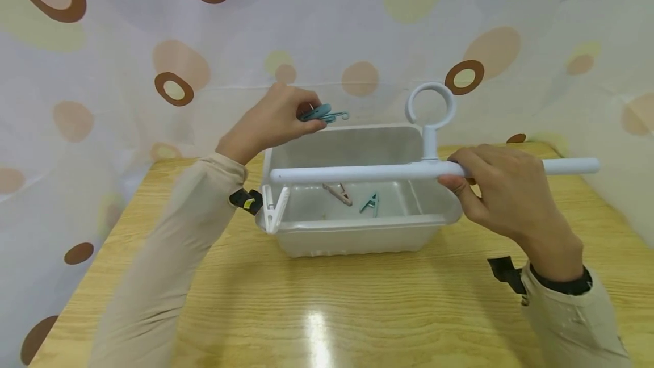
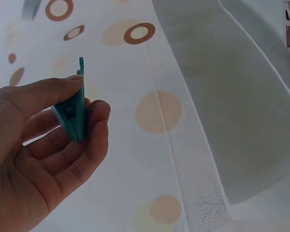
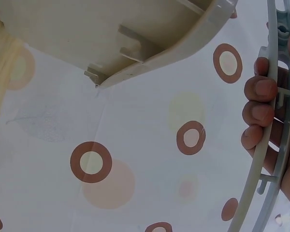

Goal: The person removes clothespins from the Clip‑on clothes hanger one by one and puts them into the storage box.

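Note:
My left hand [image 1: 281, 115], above the bin's back left part, pinches a teal clothespin [image 1: 319, 112] between thumb and fingers. A small hooked end of it points right, and the left wrist view shows the same clothespin [image 2: 73, 116] upright in the fingertips. My right hand [image 1: 503, 192] grips a pale plastic hanger [image 1: 357, 173] by its bar, right of the upright ring hook [image 1: 431, 87]. The bar lies level across the bin, and its underside has small pegs. Just below the bar's left end is a white clothespin [image 1: 273, 212], overlapping the bin's front left corner.
A whitish plastic bin [image 1: 357, 240] stands on the wood-grain table [image 1: 245, 311]. Inside it lie a pinkish clothespin [image 1: 338, 193] and another teal clothespin [image 1: 370, 204]. A patterned curtain [image 1: 327, 27] hangs behind the table and along its sides.

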### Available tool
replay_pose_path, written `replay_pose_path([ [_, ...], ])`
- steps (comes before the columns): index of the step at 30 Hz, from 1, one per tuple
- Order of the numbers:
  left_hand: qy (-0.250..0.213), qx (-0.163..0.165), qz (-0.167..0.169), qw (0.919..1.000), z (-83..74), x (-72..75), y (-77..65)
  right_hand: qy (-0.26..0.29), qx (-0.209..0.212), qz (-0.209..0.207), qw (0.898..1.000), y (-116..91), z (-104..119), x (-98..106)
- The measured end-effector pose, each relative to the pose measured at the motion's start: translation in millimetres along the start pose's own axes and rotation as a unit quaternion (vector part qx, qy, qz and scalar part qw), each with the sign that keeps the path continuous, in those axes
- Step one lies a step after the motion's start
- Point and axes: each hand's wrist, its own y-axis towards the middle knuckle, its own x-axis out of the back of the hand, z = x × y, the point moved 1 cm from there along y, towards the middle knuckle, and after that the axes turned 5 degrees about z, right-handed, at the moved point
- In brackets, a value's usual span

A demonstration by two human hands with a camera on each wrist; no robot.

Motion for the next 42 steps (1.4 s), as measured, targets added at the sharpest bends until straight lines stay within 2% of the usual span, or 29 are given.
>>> replay_pose_path([
  [6,-0.015,0.009,0.013,0.9998,0.6,-5.6,12.0,-0.001,0.003,-0.004,1.0,1,-2,-1],
  [12,0.015,-0.011,0.053,0.9984,3.6,-14.4,17.0,-0.002,0.001,0.008,1.0,0,-2,-2],
  [14,0.012,-0.01,0.057,0.9983,4.7,-15.8,16.1,-0.001,0.002,0.008,1.0,0,-2,-2],
  [17,0.0,-0.001,0.037,0.9993,6.5,-13.9,13.6,-0.001,0.005,0.005,1.0,0,-1,-4],
  [23,-0.028,-0.013,-0.057,0.9979,2.9,0.7,9.0,0.003,0.003,0.001,1.0,0,0,-2],
  [26,-0.025,-0.019,-0.086,0.9958,-0.8,7.0,5.7,0.003,0.002,0.003,1.0,0,0,-2],
  [28,-0.023,-0.017,-0.089,0.9957,-2.9,9.4,2.3,0.0,0.003,0.004,1.0,0,-1,-1],
  [35,-0.014,0.008,-0.066,0.9977,-2.8,8.5,-14.8,-0.003,0.001,0.005,1.0,0,-2,-2],
  [42,-0.013,-0.001,-0.071,0.9974,2.3,6.5,-29.5,0.001,-0.002,0.009,1.0,-1,-1,-3],
])
